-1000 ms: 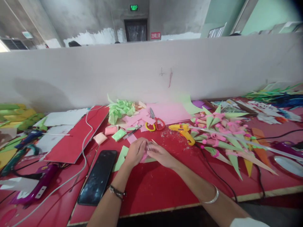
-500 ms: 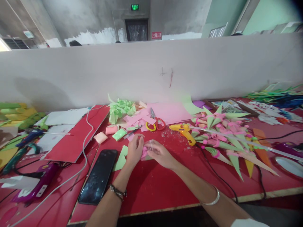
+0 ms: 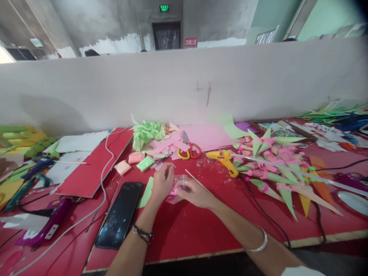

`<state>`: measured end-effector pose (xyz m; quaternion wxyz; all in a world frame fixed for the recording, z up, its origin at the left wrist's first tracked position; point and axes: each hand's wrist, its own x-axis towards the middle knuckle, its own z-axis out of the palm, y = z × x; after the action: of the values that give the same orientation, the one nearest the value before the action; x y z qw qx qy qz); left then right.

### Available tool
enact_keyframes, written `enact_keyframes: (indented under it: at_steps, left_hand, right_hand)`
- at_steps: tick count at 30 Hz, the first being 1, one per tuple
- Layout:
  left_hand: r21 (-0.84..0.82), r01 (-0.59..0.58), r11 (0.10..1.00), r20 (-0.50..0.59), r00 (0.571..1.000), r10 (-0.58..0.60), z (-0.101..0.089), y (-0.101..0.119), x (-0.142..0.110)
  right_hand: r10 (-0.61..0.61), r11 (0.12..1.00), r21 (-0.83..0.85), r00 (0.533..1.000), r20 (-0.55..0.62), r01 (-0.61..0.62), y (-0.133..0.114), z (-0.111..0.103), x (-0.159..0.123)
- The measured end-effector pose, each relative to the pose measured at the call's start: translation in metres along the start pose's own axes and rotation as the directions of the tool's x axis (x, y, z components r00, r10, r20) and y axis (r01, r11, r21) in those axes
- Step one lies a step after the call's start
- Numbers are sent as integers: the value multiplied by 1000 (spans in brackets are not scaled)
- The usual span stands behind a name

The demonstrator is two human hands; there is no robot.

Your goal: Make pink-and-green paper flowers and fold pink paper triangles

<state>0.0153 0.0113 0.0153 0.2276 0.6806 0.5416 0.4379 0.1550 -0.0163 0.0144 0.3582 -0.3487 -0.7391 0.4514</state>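
Note:
A clear plastic bag (image 3: 173,198) with soft pink material in it is held low over the red table, between my two hands. My right hand (image 3: 197,193) has its thumb and fingers closed on the bag's right side. On the left side, my left hand (image 3: 162,184) is curled against the bag, its fingertips partly hidden. A thin wooden stick (image 3: 192,175) lies just beyond my right hand. Light green paper (image 3: 146,194) rests beside my left wrist. Red-and-yellow-handled scissors (image 3: 188,147) lie farther back, near small packets of green clay (image 3: 145,163) and pink clay (image 3: 135,158).
A black phone (image 3: 119,214) lies left of my left forearm. To the right are a yellow glue gun (image 3: 225,159) with a cord and a pile of pink-and-green paper cones (image 3: 267,165). Pink sheets (image 3: 207,136) lie at the back against a white partition (image 3: 143,88).
The clear bag now shows more openly between my hands. My right hand has shifted slightly, its fingers more bent, and the wooden stick has come into view behind it.

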Motion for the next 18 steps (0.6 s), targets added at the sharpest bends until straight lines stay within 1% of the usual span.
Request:
enact_keyframes:
  at_steps: [4,8,10,13,15,18]
  left_hand:
    - [-34,4,999,-5,1000,-4,0,-2,2]
    - [-37,24,999,-38,999,-25,1,-8,3]
    - [-27,21,999,-42,999,-23,1,-9,4]
    - [-21,0,1000,-34,999,-1,-1,-8,3]
    - [-12,-21,1000,-27,999,21,-1,-7,2]
    - [20,-51,999,-18,999,51,-2,-6,1]
  right_hand:
    - [-63,998,-4,993,-97,63,5,-2,1]
    - [-56,997,45,985,-163,64,7,-4,1]
    - [-81,997,-3,984,-158,81,7,-4,0]
    - [-138,985,-115,986,-95,126,5,-3,-2]
    - [-148,980,-144,987,-68,137,5,-3,-2]
    - [-152,977,-163,986,-71,139,4,-2,-2]
